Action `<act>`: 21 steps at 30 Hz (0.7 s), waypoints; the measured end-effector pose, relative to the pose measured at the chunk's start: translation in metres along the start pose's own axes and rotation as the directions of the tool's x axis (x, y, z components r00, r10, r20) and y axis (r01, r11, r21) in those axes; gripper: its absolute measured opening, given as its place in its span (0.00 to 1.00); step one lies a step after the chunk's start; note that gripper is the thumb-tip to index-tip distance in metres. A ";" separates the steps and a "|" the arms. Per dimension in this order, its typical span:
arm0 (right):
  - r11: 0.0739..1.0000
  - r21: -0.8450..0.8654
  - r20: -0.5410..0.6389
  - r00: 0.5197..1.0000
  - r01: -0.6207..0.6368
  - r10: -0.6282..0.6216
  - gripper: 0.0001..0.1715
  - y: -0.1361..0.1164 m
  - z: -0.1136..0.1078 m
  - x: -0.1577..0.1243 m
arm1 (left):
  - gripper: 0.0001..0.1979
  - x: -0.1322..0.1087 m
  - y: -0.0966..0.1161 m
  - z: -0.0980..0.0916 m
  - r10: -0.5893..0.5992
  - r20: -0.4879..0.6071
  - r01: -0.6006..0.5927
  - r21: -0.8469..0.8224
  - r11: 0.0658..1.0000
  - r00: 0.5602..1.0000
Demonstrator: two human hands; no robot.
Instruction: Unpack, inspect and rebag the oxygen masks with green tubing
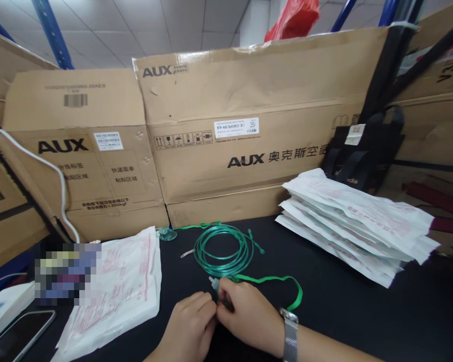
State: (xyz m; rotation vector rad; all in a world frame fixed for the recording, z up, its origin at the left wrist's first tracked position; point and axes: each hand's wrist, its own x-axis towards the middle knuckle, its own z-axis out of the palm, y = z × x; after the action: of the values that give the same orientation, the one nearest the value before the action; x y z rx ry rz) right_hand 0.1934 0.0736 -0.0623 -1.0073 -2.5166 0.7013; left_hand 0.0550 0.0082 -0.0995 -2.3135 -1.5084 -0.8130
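Observation:
Both hands meet at the table's front. My right hand (247, 309), with a metal watch on its wrist, is closed in a pinch on a small translucent plastic connector (213, 283), whose pale tip shows above the fingers. My left hand (192, 324) is closed against the right fingertips; what it grips, if anything, is hidden. Just beyond them lies a coil of green tubing (200, 251) with loose ends at its right. A bright green strap (296, 296) curves out to the right of the hands. Behind the coil lies a small clear green plastic piece (167, 234).
White printed packets (347, 221) are stacked at the right. Another white packet (128, 281) lies at the left, near a phone (20, 337) and a blurred-out patch. Large cardboard boxes (219, 176) wall off the back of the black table (343, 322). A black bag (362, 151) stands behind the stack.

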 end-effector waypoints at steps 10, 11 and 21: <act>0.977 0.179 -0.032 0.993 0.118 -0.114 0.06 0.009 0.010 0.008 | 0.11 0.003 -0.002 -0.003 -0.092 0.059 0.090 0.035 0.995 0.994; 0.975 0.191 -0.037 0.993 0.113 -0.108 0.06 0.009 0.010 0.009 | 0.11 0.003 -0.002 -0.003 -0.126 0.075 0.125 0.021 0.992 0.989; 0.957 0.269 -0.074 0.993 0.112 -0.096 0.06 0.006 0.005 0.011 | 0.11 0.006 -0.002 -0.010 -0.281 0.083 0.285 -0.046 0.957 0.956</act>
State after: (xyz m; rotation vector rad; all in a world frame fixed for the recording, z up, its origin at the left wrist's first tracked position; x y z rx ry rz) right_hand 0.1869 0.0834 -0.0688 -0.7814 -2.3206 0.9392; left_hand 0.0517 0.0083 -0.0880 -2.2200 -1.9049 -0.8549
